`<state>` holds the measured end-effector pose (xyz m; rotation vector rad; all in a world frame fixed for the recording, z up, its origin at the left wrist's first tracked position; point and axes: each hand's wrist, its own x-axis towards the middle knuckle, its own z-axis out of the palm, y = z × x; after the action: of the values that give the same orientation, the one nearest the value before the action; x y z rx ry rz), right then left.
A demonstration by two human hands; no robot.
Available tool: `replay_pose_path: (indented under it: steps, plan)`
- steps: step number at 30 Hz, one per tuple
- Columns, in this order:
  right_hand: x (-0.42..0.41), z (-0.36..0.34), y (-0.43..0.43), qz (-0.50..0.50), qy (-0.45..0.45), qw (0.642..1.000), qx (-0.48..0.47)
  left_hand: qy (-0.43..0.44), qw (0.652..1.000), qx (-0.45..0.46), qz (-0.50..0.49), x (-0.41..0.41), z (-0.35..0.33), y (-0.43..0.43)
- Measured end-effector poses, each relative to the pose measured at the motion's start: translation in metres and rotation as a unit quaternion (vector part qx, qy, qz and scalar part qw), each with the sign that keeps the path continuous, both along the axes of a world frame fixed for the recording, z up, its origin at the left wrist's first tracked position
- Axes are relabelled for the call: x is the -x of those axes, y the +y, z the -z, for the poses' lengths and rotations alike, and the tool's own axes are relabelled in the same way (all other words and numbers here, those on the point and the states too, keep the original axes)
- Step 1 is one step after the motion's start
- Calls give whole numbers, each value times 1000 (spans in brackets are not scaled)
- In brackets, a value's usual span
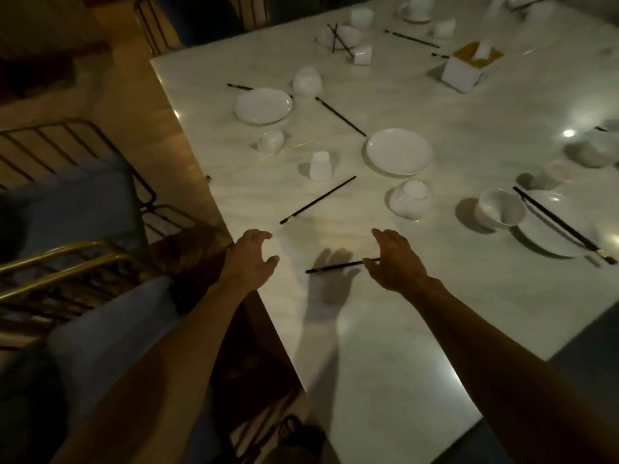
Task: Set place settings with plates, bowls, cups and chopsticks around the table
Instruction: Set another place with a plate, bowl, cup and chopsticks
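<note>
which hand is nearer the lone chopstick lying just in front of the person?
Right. The right hand has its fingertips at the chopstick's right end, apparently pinching it. The left hand hovers open to the left of the chopstick's other end, clear of it.

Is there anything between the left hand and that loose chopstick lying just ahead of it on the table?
Nothing visible. The left hand hangs open near the table edge, and the single chopstick lies just beyond it on bare marble. The nearest item, an upside-down cup, sits past the chopstick. The right hand pinches another chopstick, off to the side.
</note>
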<state>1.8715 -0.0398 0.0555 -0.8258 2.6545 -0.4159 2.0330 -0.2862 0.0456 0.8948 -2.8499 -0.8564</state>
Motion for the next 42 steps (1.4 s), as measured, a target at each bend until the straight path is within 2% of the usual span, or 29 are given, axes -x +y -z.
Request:
replay_pose_path:
  steps: [7, 13, 21, 26, 31, 36, 42]
  plan:
    - [-1, -14, 30, 59, 8, 998, 10, 5, 999, 22, 48, 36, -23, 13]
    - [9, -17, 17, 71, -3, 997, -3, 33, 998, 18, 59, 65, -18, 11]
    - [56, 11, -55, 130, -28, 991, 2, -8, 993, -8, 119, 153, 20, -53]
    - [78, 26, -111, 199, -61, 978, -5, 21, 985, -35, 166, 205, 34, -99]
    - [87, 22, -154, 259, -90, 962, 7, 46, 980, -8, 192, 253, 31, -142]
    - [101, 16, -161, 313, -97, 945, 9, -22, 980, 0, 196, 308, 27, -143]
    - [116, 19, -154, 346, -95, 933, 21, -111, 963, 25, 245, 338, 45, -125]
